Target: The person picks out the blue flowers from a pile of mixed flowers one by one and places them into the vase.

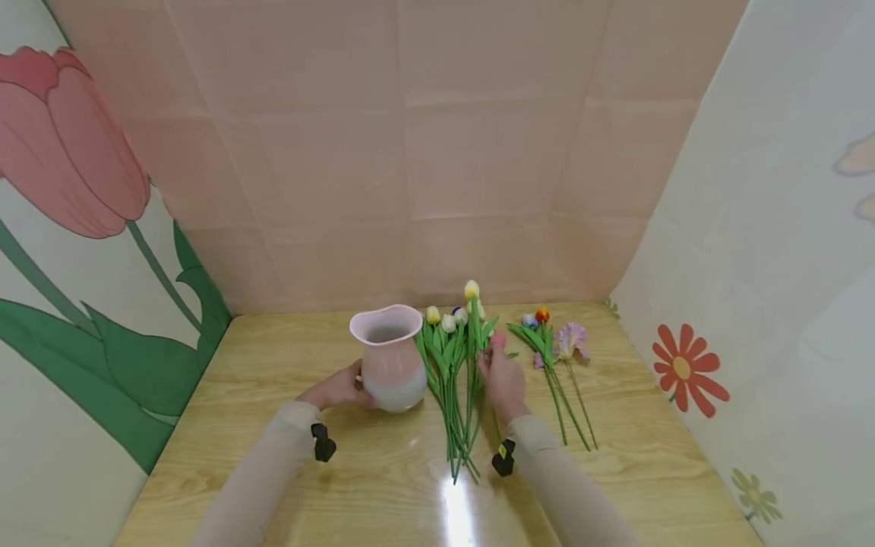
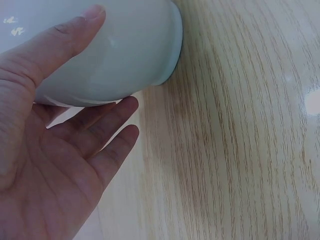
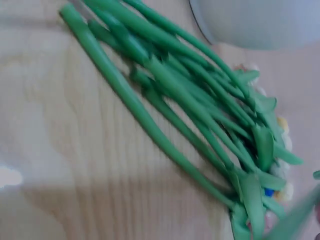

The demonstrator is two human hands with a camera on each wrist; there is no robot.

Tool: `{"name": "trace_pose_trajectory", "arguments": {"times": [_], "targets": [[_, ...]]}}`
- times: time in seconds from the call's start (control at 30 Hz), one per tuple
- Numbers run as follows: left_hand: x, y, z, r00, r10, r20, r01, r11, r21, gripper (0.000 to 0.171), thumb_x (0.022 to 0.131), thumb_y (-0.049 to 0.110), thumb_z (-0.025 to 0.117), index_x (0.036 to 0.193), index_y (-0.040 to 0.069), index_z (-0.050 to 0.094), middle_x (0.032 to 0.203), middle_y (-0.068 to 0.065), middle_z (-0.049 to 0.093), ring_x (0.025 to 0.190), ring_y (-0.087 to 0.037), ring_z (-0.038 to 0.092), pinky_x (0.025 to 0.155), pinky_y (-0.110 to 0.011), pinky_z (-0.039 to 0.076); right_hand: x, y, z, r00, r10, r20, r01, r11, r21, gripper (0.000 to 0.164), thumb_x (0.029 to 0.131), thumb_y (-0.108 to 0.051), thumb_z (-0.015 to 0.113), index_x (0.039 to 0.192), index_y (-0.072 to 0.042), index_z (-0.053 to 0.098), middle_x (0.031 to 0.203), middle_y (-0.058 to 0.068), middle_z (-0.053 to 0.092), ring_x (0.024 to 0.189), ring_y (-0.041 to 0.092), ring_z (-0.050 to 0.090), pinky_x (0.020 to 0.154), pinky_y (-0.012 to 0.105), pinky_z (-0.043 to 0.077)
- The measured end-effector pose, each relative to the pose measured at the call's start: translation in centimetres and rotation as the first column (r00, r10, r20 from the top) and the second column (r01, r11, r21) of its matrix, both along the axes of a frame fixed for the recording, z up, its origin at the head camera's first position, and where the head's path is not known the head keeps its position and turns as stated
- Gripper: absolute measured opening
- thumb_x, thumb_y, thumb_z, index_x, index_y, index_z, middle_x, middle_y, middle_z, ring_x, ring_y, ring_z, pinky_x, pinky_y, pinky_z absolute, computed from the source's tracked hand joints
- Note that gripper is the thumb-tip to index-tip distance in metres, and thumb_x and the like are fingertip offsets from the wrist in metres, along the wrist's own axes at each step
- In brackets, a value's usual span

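Note:
My left hand (image 1: 336, 389) holds the pink-and-white vase (image 1: 393, 380) at its left side. In the left wrist view the thumb (image 2: 75, 37) lies along the vase wall, and the other fingers curve beneath the vase's rounded side, near its base. A pink tulip (image 1: 498, 339) shows at the fingertips of my right hand (image 1: 506, 386), which grips it beside the bunch of tulips (image 1: 447, 365). Green stems (image 3: 165, 95) of that bunch spread across the right wrist view, with a blurred leaf (image 3: 295, 215) at the lower right. The right fingers are mostly hidden there.
Right of my right hand lie more flowers: blue and orange tulips (image 1: 542, 315) and a purple ruffled flower (image 1: 570, 340). All rest on a wooden table (image 1: 273, 357) with a pink backdrop (image 1: 410, 190) behind and printed flower panels (image 1: 772, 266) at both sides.

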State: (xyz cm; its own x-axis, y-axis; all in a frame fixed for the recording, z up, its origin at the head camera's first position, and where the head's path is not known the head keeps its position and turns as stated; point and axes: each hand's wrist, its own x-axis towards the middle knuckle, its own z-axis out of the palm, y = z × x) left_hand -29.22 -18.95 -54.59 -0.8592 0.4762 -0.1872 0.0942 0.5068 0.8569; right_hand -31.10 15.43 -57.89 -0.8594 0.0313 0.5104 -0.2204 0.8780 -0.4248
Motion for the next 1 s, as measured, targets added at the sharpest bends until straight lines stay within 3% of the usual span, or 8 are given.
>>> {"name": "trace_pose_trajectory", "arguments": {"times": [0.13, 0.3, 0.4, 0.53, 0.7, 0.8, 0.9, 1.0], "targets": [[-0.1, 0.0, -0.1, 1.000, 0.000, -0.006, 0.000, 1.000, -0.002, 0.085, 0.071, 0.017, 0.080, 0.137, 0.000, 0.029, 0.123, -0.013, 0.047, 0.113, -0.027, 0.045, 0.096, -0.047, 0.036, -0.7, 1.1, 0.7, 0.988, 0.036, -0.148, -0.033, 0.999, 0.019, 0.022, 0.086, -0.018, 0.064, 0.103, -0.005, 0.057, 0.065, 0.001, 0.057, 0.049, 0.015, 0.049, 0.042, 0.031, 0.037], [-0.2, 0.0, -0.4, 1.000, 0.000, -0.025, 0.000, 1.000, -0.002, 0.084, 0.071, 0.017, 0.080, 0.136, 0.000, 0.031, 0.121, -0.013, 0.047, 0.109, -0.026, 0.047, 0.094, -0.044, 0.038, -1.3, 3.0, 1.3, 0.954, 0.031, -0.300, 0.002, 0.994, 0.107, 0.034, 0.088, -0.027, 0.063, 0.113, -0.004, 0.063, 0.065, 0.003, 0.061, 0.050, 0.019, 0.052, 0.047, 0.037, 0.042], [-0.2, 0.0, -0.6, 1.000, -0.003, -0.028, 0.003, 1.000, -0.002, 0.084, 0.070, 0.018, 0.081, 0.136, 0.000, 0.031, 0.120, -0.012, 0.048, 0.108, -0.025, 0.048, 0.093, -0.043, 0.038, -1.6, 4.3, 1.3, 0.938, 0.043, -0.344, 0.013, 0.987, 0.158, 0.036, 0.087, -0.029, 0.064, 0.115, -0.005, 0.063, 0.063, 0.004, 0.060, 0.048, 0.021, 0.051, 0.047, 0.039, 0.041], [-0.3, 0.0, -0.6, 1.000, -0.013, -0.023, 0.013, 1.000, 0.002, 0.085, 0.071, 0.018, 0.080, 0.137, 0.001, 0.030, 0.120, -0.012, 0.047, 0.109, -0.025, 0.048, 0.093, -0.043, 0.038, -2.3, 5.9, 1.3, 0.919, 0.046, -0.391, 0.034, 0.980, 0.195, 0.032, 0.082, -0.019, 0.069, 0.111, -0.005, 0.064, 0.064, 0.007, 0.062, 0.050, 0.024, 0.052, 0.047, 0.040, 0.041], [-0.3, 0.0, -0.5, 1.000, -0.012, -0.016, 0.012, 1.000, 0.007, 0.084, 0.071, 0.017, 0.080, 0.137, 0.001, 0.030, 0.122, -0.013, 0.047, 0.111, -0.026, 0.047, 0.094, -0.044, 0.037, -2.9, 8.0, 1.6, 0.925, 0.013, -0.380, 0.089, 0.965, 0.249, 0.035, 0.077, -0.015, 0.073, 0.110, -0.005, 0.065, 0.070, 0.012, 0.065, 0.054, 0.030, 0.056, 0.076, 0.051, 0.045], [-0.3, 0.0, -0.4, 1.000, -0.007, -0.015, 0.007, 1.000, 0.007, 0.083, 0.071, 0.017, 0.080, 0.137, 0.001, 0.031, 0.121, -0.013, 0.047, 0.110, -0.026, 0.047, 0.094, -0.044, 0.038, -3.1, 9.2, 1.7, 0.944, -0.015, -0.330, 0.110, 0.957, 0.270, 0.035, 0.078, -0.015, 0.071, 0.111, -0.006, 0.065, 0.073, 0.014, 0.066, 0.056, 0.032, 0.056, 0.071, 0.050, 0.046], [-0.3, 0.0, -0.4, 1.000, -0.005, -0.007, 0.005, 1.000, 0.004, 0.083, 0.071, 0.017, 0.080, 0.136, 0.001, 0.031, 0.121, -0.012, 0.047, 0.110, -0.026, 0.046, 0.094, -0.045, 0.037, -3.3, 10.6, 1.2, 0.959, -0.047, -0.279, 0.132, 0.946, 0.295, 0.034, 0.080, -0.018, 0.068, 0.113, -0.007, 0.064, 0.075, 0.015, 0.066, 0.057, 0.031, 0.056, 0.050, 0.043, 0.039], [-0.4, -0.1, -0.5, 1.000, -0.006, -0.004, 0.006, 1.000, 0.001, 0.084, 0.071, 0.017, 0.080, 0.137, 0.002, 0.030, 0.122, -0.012, 0.047, 0.112, -0.026, 0.045, 0.095, -0.046, 0.036, -3.4, 11.8, 0.3, 0.969, -0.063, -0.240, 0.138, 0.942, 0.308, 0.033, 0.081, -0.019, 0.067, 0.112, -0.007, 0.063, 0.078, 0.016, 0.065, 0.058, 0.032, 0.056, 0.048, 0.041, 0.037]]}}
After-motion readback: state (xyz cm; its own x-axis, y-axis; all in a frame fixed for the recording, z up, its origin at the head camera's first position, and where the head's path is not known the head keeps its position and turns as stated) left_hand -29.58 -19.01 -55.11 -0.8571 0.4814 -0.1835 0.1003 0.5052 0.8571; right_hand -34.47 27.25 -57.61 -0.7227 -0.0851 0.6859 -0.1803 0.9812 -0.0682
